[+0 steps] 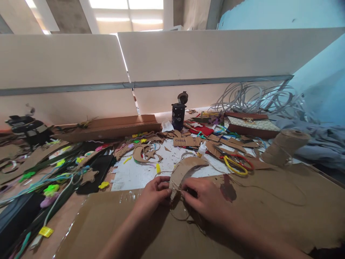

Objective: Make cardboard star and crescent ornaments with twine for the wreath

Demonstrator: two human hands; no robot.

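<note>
A crescent cut from cardboard (pixel 181 172) stands tilted above a large cardboard sheet (pixel 113 223). My left hand (pixel 157 192) pinches its lower left edge near the tip. On the other side, my right hand (pixel 201 194) has its fingers pressed together at the twine (pixel 176 187) that crosses the crescent's lower end. Loops of this twine hang below the hands, and a long strand (pixel 269 192) curves out over the sheet to the right. My right fingertips are partly hidden.
Behind the crescent are a small white glue bottle (pixel 202 149) and yellow-handled scissors (pixel 235 166). A twine spool (pixel 285 145) stands at right, near a handbag (pixel 250 125). A dark bottle (pixel 178 115) stands at the back. Another crescent with a star (pixel 147 154) lies left of centre.
</note>
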